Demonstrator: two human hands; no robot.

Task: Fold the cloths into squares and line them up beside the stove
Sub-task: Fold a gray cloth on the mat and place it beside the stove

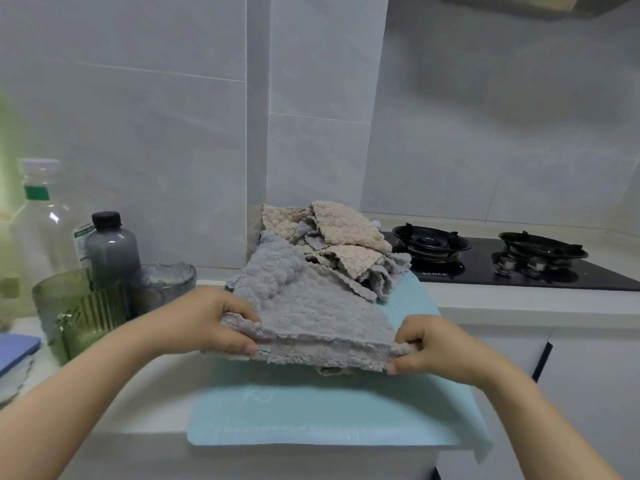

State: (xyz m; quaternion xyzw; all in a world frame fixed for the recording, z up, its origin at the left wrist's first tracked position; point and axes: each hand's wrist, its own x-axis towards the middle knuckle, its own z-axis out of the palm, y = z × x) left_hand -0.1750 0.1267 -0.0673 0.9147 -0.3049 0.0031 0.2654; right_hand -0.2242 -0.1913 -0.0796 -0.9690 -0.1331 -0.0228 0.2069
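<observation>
So, head view: a kitchen counter point(519, 306) seen over two bare forearms.
Grey cloth point(311, 313): held above a pale blue mat point(329, 417) in the middle of the scene. Its near edge, two layers thick, runs left to right between the hands. Its long axis leads away toward the far left, where it lies up against the pile.
Left hand point(211, 323): pinches the near left corner, thumb on top, fingers curled beneath.
Right hand point(436, 344): pinches the near right corner between thumb and curled fingers.
Pile of cloths point(339, 237): grey and beige, crumpled, at the mat's far end, just left of the stove point(519, 268).
Hidden: the grey cloth's underside. A beige scrap peeks out below its near edge; which cloth it belongs to I cannot tell.
Hard to make out: the clear bottle point(41, 230) and green glass point(83, 313) at left are blurred, and the dark bottle point(110, 247) shows no readable label.
</observation>
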